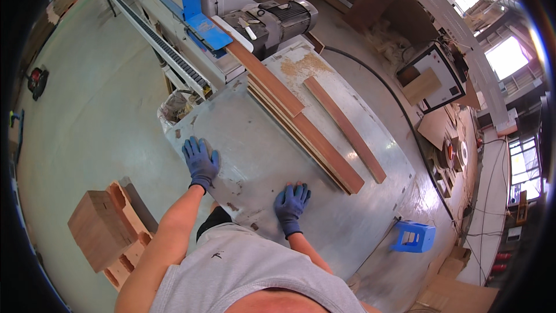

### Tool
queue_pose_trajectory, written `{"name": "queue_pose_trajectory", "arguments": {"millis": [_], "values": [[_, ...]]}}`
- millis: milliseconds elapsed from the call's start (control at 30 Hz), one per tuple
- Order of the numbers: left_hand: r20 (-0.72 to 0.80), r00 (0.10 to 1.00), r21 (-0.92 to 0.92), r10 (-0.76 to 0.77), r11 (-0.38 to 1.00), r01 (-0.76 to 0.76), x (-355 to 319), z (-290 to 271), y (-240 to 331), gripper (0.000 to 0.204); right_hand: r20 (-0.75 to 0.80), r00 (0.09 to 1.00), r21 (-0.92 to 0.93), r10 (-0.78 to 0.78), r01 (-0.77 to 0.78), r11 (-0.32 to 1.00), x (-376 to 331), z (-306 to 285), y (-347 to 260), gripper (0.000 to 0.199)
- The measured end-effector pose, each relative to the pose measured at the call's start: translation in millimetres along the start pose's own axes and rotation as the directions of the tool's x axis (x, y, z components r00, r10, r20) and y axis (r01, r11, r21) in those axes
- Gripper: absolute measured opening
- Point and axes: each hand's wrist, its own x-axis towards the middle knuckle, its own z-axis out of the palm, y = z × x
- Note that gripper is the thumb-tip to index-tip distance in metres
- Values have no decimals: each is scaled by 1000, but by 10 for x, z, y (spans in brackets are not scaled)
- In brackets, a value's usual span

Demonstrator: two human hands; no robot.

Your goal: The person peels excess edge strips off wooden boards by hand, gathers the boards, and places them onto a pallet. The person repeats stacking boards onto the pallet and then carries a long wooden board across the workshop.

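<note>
Both my hands wear blue-grey work gloves and rest on a grey metal table (243,139). My left hand (201,161) lies flat near the table's left edge, fingers stretched out and nothing in them. Flat on the near part of the metal is my right hand (292,204), its fingers also out and holding nothing. Beyond it, a stack of long reddish-brown wooden strips (330,150) runs across the table. One strip on top (260,72) reaches back into the machine's blue outlet (211,32). A single loose strip (347,130) lies apart on the right.
A machine with an electric motor (292,18) stands at the table's far end, a roller conveyor (153,40) along its left side. Sawdust (301,66) covers part of the table. Wooden blocks (104,229) stand on the floor at left, a blue plastic stool (413,236) at right.
</note>
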Motion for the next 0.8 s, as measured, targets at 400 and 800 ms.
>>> {"name": "queue_pose_trajectory", "arguments": {"millis": [400, 800], "values": [[8, 1000, 20, 13, 1000, -13, 30, 11, 5, 71, -17, 1000, 53, 7, -6, 999, 19, -3, 6, 35], [9, 1000, 40, 11, 999, -12, 19, -49, 31, 68, -18, 999, 59, 33, -32, 998, -3, 9, 7, 35]]}}
